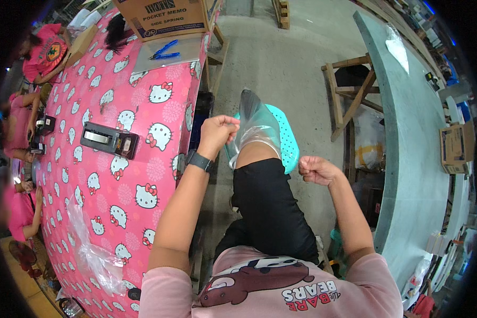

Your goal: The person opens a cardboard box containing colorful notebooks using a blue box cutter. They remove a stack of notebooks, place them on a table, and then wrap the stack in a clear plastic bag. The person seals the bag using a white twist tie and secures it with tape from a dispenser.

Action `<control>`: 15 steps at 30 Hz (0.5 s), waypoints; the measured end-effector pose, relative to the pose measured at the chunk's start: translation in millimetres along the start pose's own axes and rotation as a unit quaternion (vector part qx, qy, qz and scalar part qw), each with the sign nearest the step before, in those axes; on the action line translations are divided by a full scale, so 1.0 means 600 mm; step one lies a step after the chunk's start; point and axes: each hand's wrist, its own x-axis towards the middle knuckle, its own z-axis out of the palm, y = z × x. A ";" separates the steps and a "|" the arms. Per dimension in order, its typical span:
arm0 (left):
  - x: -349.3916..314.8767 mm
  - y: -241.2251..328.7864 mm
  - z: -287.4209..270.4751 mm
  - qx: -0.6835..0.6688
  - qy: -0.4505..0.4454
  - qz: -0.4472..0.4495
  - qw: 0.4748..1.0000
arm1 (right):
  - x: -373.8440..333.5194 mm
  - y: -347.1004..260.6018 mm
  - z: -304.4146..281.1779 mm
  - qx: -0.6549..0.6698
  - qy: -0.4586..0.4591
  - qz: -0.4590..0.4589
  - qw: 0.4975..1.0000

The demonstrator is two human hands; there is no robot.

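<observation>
up top, the cardboard box (167, 21) was sliced off by the edge! clear plastic (258, 127) and the knee (257, 153) hid part of the teal perforated piece (290, 146); whether the left hand (217, 135) pinched anything was impossible to tell, and co-workers (22, 122) blurred leftward!

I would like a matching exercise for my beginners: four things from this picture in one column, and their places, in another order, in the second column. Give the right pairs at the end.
Column 1
1. tape dispenser
2. blue-handled cutters
3. dark wristwatch
4. clear plastic bag

Column 2
A. on the person's left wrist
B. between the left hand and the right hand
C. on a transparent sheet, near a cardboard box
D. directly on the pink patterned table cover

Right pairs: 1-D, 2-C, 3-A, 4-B
</observation>
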 end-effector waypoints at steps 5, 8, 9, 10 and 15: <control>-0.035 -0.025 -0.019 -0.048 -0.025 -0.059 0.997 | 0.030 0.050 0.007 0.019 0.012 0.011 1.000; -0.051 -0.066 -0.027 -0.099 -0.054 -0.106 0.988 | 0.052 0.074 0.020 0.025 0.013 0.011 1.000; -0.051 -0.079 -0.024 -0.110 -0.048 -0.102 0.988 | 0.064 0.088 0.008 0.022 0.010 0.010 1.000; -0.052 -0.092 -0.017 -0.121 -0.042 -0.100 0.987 | 0.075 0.097 0.010 0.016 0.007 0.006 1.000; -0.073 -0.115 -0.002 -0.188 -0.027 -0.147 0.971 | 0.110 0.111 0.092 0.029 0.049 -0.052 0.997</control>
